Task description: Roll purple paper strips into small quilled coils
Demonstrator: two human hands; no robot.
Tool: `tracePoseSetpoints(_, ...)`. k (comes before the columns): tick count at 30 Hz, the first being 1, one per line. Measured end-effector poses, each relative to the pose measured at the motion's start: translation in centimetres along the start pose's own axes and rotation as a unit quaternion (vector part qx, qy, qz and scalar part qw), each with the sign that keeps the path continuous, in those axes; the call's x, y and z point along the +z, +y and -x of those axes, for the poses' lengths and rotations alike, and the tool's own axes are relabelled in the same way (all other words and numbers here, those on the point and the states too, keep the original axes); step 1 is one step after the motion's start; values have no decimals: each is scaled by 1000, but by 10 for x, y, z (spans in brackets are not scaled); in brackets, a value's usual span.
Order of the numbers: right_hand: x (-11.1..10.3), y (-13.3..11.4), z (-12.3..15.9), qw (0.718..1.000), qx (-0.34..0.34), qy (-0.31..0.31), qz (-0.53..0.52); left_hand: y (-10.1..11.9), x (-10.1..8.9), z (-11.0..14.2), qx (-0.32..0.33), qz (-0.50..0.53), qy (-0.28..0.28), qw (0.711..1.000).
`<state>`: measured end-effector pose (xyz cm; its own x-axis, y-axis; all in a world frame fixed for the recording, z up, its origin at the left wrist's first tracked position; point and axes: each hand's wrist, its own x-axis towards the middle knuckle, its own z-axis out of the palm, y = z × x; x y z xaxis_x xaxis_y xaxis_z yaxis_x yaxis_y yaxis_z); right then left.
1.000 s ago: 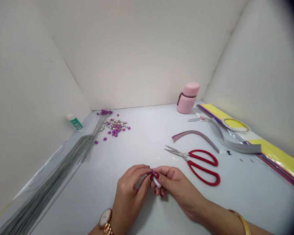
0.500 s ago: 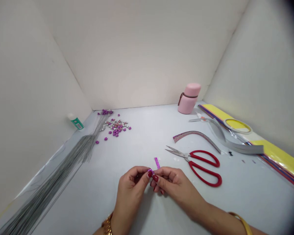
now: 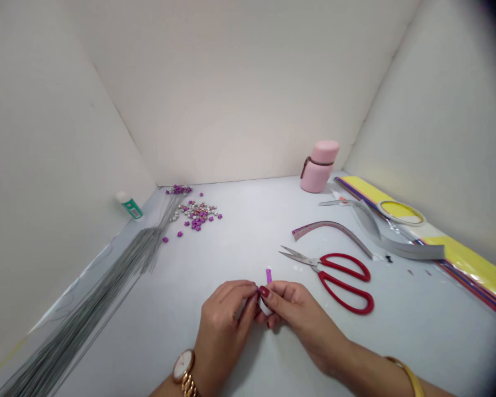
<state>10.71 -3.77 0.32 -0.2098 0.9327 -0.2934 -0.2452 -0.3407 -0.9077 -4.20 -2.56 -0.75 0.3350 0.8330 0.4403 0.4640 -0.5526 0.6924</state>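
A narrow purple paper strip (image 3: 268,275) sticks up past the fingers of my right hand (image 3: 291,306), its pale underside curving down between the two hands. My left hand (image 3: 227,309) pinches the strip's folded end, and the fingertips of both hands meet there. Most of the fold is hidden by the fingers. To the right lie open scissors (image 3: 347,262) with red handles, blades toward the left. Small purple, silver and pink folded paper stars (image 3: 198,212) are heaped at the back left.
A bundle of thin grey wires (image 3: 107,286) runs along the left. A glue stick (image 3: 130,205) is by the left wall. At the right are a pink flask (image 3: 319,166), a bundle of paper strips (image 3: 333,225), a grey strip bundle (image 3: 413,251), a tape roll (image 3: 402,214) and yellow packets (image 3: 475,262).
My left hand has rolled over, bringing its watch face into view. The strip has turned more upright, and its pale underside now shows between my hands. The things on the table stay put.
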Motion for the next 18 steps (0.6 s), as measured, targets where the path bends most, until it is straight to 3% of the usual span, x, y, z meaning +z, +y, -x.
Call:
tracePoseSetpoints(3, -1, -1, -1, 999, -2, 3, -34, 1, 0, -1, 10, 10, -27, 1000)
tracePoseSetpoints(9, -3, -2, -3, 999, 19, -7, -46, 3, 1, -8, -138, 172, -19, 975)
tracePoseSetpoints(15, -4, 0, -2, 999, 14, -12, -31, 3, -1, -10, -137, 192, -21, 972)
tracePoseSetpoints(18, -5, 2, -4, 1000, 20, 2, -8, 3, 0, -10, -181, 208, 3, 961)
